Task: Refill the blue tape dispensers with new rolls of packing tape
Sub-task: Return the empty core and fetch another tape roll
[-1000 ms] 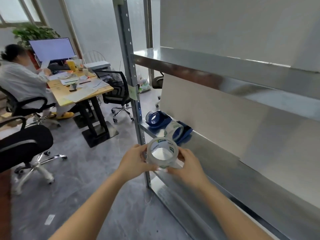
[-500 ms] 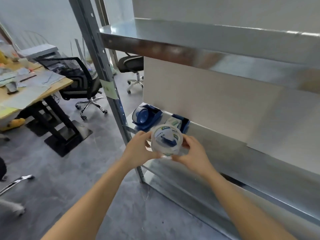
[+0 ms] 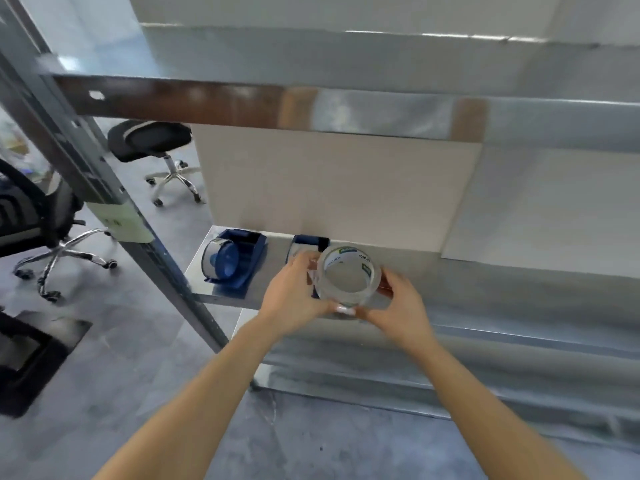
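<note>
**Clerk:** Item one, as you stood by?

**Onlooker:** One roll of clear packing tape (image 3: 347, 276), green-and-white printing inside its core, held in front of the metal shelf (image 3: 485, 289) at the level of the dispensers. The left hand (image 3: 294, 292) was closed round its left side and the right hand (image 3: 401, 304) round its right and lower edge. Both gripped the roll; neither was free.

**Clerk:** Why two hands, by your reckoning?

**Onlooker:** The open core faced up toward the holder. My guess is the roll was being turned to find its loose end, or lined up for seating. I could not see a free end.

**Clerk:** Item two, holders and contents.

**Onlooker:** First blue dispenser (image 3: 235, 263), on the shelf's left end, near the upright post (image 3: 104, 181). It carried a roll on its blue hub, so I judged it already loaded. Second blue dispenser (image 3: 308, 242), just behind the held roll against the back panel, was mostly hidden by the hands. Only its dark top edge showed. Contents: cannot tell.

**Clerk:** And why parked there?

**Onlooker:** Side by side at the shelf's end, within easy reach, probably. The second seemed the likely destination.

**Clerk:** Sundries?

**Onlooker:** Two office chairs, one black-seated (image 3: 152, 140) and one mesh-backed (image 3: 41, 216), on the grey floor beyond the post.
</note>
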